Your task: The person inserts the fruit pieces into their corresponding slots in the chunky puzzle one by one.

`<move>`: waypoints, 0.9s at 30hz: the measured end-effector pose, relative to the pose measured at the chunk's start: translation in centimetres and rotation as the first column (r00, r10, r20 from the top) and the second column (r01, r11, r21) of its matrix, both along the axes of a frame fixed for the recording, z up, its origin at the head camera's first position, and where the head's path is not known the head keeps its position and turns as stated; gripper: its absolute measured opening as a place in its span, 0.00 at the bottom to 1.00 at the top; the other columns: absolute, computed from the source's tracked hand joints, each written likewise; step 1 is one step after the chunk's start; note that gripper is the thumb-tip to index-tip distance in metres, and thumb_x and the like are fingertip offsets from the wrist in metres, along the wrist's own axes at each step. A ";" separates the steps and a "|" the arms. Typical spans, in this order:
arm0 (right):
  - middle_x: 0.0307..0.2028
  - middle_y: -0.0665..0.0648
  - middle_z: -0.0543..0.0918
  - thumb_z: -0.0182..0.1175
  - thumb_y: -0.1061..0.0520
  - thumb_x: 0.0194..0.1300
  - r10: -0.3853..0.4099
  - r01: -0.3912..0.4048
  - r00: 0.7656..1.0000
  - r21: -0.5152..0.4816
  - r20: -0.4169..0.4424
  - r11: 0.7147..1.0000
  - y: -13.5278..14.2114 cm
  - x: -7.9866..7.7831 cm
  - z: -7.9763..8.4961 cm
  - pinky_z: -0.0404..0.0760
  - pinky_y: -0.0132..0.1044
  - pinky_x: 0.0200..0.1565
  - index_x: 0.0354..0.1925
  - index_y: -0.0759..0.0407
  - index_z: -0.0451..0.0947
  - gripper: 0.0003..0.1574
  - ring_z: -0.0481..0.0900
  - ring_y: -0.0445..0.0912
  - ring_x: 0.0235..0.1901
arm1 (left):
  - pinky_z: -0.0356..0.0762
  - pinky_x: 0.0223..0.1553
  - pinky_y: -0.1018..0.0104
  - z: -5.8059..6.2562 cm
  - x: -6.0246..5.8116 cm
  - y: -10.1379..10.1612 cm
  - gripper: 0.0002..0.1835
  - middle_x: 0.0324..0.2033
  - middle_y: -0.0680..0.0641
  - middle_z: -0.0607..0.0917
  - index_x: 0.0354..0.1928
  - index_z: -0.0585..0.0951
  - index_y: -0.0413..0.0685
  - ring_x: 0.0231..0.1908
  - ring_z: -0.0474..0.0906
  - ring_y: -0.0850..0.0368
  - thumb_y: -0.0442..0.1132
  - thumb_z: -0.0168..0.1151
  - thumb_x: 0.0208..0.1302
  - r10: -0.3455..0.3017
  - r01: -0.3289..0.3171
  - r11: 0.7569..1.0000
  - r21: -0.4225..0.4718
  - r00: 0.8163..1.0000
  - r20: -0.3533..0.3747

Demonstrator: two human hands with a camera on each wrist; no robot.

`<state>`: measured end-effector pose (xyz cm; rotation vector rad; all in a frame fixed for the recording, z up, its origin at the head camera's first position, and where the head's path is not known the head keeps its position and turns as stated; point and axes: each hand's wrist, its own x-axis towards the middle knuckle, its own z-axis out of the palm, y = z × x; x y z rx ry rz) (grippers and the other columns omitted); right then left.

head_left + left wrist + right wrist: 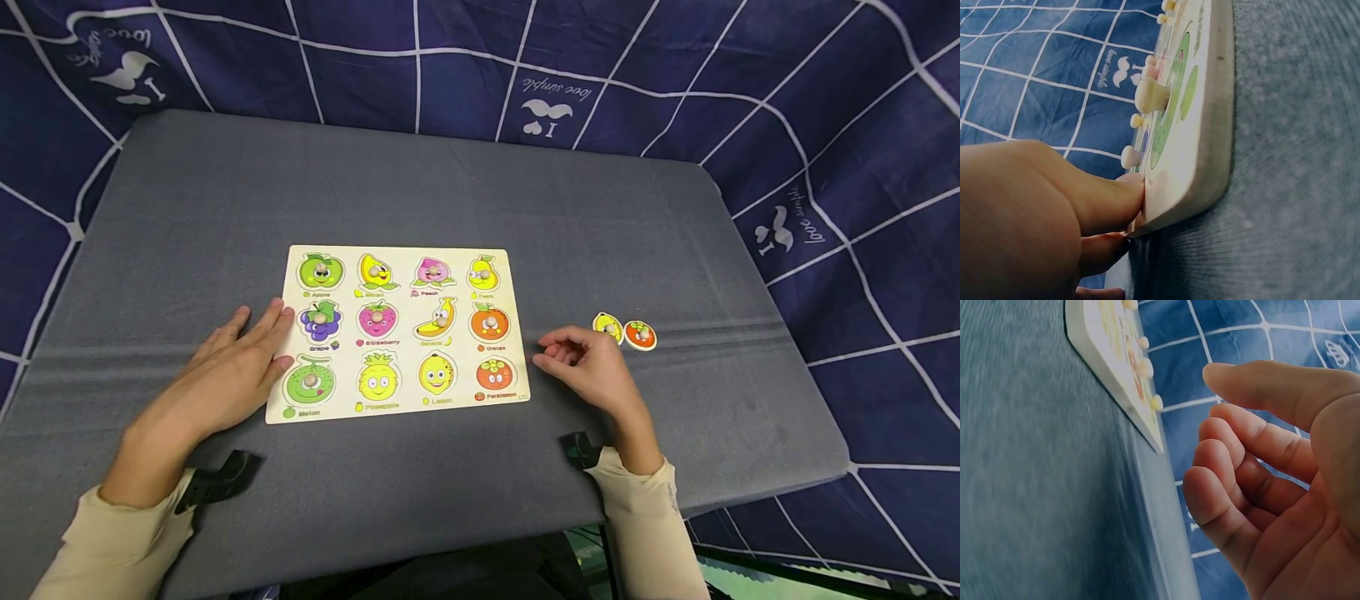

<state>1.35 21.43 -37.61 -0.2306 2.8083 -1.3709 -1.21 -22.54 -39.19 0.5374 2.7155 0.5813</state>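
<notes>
A wooden fruit puzzle board (407, 333) lies flat, most of its fruit pieces bearing small round knobs (1151, 95). The pineapple (378, 379), lemon (436, 375) and persimmon (495, 375) spots show pictures without knobs. My left hand (228, 371) rests at the board's left edge, fingers extended and thumb touching its face near the melon piece (309, 382). To the right of the board hovers my right hand (588, 367), fingers loosely bent and holding nothing. Just beyond it lie a loose lemon piece (606, 326), partly hidden by the hand, and a loose persimmon piece (641, 335).
A grey cloth-covered table (420, 192) bears the board and pieces. Dark blue checked fabric (465, 67) hangs around its back and sides. The table's front edge runs close under both forearms, and a black strap mount (221, 482) sits on the left wrist.
</notes>
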 end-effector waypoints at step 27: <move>0.23 0.54 0.82 0.74 0.68 0.52 -0.113 0.119 0.992 0.153 -0.048 0.981 6.0 1.5 -0.2 0.74 0.23 0.25 0.34 0.69 0.84 0.09 0.76 0.35 0.21 | 0.40 0.62 0.24 -0.1 -0.3 -0.2 0.35 0.75 0.31 0.45 0.76 0.49 0.33 0.70 0.37 0.21 0.41 0.50 0.77 -0.016 0.017 1.000 -0.019 1.000 0.016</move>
